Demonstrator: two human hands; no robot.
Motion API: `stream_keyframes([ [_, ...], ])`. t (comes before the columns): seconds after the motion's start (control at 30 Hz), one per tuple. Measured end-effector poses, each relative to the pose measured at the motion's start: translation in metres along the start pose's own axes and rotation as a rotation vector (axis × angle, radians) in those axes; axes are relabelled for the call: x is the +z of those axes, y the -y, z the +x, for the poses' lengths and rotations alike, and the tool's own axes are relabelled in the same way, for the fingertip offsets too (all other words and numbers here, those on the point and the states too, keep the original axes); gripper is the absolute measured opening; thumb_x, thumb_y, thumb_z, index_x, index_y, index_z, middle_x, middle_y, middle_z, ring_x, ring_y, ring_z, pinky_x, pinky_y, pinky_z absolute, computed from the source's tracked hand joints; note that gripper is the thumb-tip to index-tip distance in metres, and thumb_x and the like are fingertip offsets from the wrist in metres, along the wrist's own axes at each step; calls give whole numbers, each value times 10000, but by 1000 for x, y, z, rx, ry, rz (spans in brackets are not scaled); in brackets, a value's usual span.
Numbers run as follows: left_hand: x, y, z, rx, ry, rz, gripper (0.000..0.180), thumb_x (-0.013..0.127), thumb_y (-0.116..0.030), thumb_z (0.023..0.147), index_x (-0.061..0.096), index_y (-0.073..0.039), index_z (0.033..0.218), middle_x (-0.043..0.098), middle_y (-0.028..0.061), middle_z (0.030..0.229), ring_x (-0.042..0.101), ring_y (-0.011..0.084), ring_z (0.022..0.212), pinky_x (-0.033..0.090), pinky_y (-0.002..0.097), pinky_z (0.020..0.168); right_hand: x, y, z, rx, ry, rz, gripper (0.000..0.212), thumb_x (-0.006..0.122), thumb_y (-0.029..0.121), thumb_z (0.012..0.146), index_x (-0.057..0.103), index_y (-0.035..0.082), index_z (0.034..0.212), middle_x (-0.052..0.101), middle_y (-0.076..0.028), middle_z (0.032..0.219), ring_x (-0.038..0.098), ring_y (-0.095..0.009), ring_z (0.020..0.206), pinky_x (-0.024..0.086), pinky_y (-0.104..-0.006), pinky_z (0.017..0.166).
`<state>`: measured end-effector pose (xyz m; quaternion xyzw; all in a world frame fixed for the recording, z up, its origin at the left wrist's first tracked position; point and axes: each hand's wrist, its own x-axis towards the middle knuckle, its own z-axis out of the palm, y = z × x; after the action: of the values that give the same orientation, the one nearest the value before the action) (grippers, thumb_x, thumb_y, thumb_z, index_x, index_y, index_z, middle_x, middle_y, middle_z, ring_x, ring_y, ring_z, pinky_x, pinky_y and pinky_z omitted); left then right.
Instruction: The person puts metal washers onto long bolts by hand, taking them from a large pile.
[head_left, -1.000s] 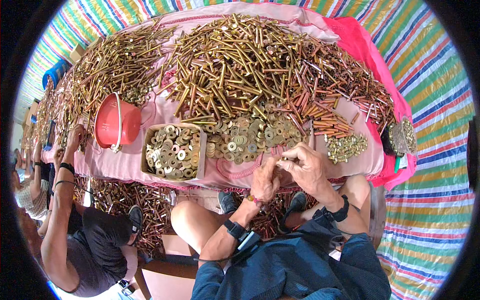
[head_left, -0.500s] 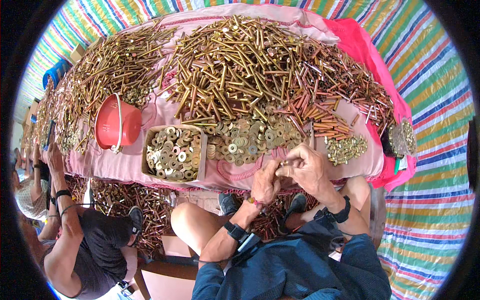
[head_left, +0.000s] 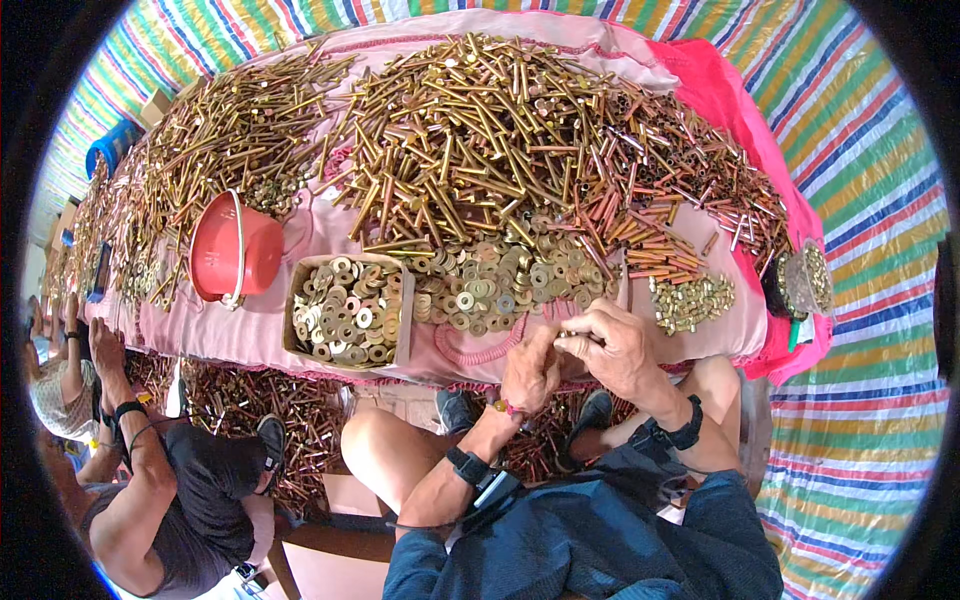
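Observation:
My left hand (head_left: 531, 370) and my right hand (head_left: 612, 350) meet at the near edge of the table, fingertips pinched together. A small brassy piece seems to sit between them, mostly covered by the fingers, so its kind does not show. Just beyond lies a loose heap of flat washers (head_left: 500, 278). To the left of my hands stands an open cardboard box (head_left: 403, 318) filled with washers. Right of my right hand are a small pile of brassy nuts (head_left: 692, 302) and several coppery metal sleeves (head_left: 660, 248).
Long brassy bolts (head_left: 470, 140) are heaped across the back. A red bucket (head_left: 235, 250) lies tipped at the left. A clear tub of small parts (head_left: 808, 275) stands at the right edge. A co-worker (head_left: 150, 480) sits at my left. More metal pieces (head_left: 290, 430) cover the floor under the table.
My hands have drawn closer together and my right fingers have lowered and curled over the small piece. At the left, the co-worker's hands have shifted slightly.

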<state>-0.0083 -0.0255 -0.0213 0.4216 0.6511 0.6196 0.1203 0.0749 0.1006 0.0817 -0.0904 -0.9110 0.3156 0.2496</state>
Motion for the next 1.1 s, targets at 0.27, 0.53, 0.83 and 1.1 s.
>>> stream_keyframes([
  [0.27, -11, -19, 4, -87, 100, 53, 185, 714, -154, 909, 618, -40, 1019, 658, 182, 788, 665, 384, 700, 519, 416, 601, -2, -7, 31, 258, 52, 141, 302, 746, 253, 902, 632, 2, 777, 626, -90, 655, 560, -124, 572, 452, -305, 526],
  [0.53, -7, -13, -2, -15, 305, 149, 273, 736, -317, 899, 671, -70, 997, 686, 175, 754, 691, 371, 694, 535, 442, 588, 38, -44, 101, 225, 112, -232, 278, 720, 278, 874, 693, 2, 866, 680, -195, 712, 675, -363, 656, 517, -451, 609],
  [0.83, -8, -12, 0, -20, 329, 87, 269, 683, -306, 943, 657, -63, 1056, 690, 184, 803, 685, 394, 770, 538, 455, 642, 31, -58, 89, 283, 105, -186, 319, 636, 299, 921, 703, 15, 792, 623, -199, 623, 634, -326, 571, 489, -425, 566],
  [1.1, -4, -10, 7, -31, -88, 20, 316, 682, -5, 885, 597, -60, 1184, 692, 149, 955, 686, 289, 738, 545, 371, 652, -16, -16, 14, 467, 249, 132, 276, 679, 268, 919, 700, -3, 870, 646, -120, 669, 616, -204, 581, 479, -364, 565],
])
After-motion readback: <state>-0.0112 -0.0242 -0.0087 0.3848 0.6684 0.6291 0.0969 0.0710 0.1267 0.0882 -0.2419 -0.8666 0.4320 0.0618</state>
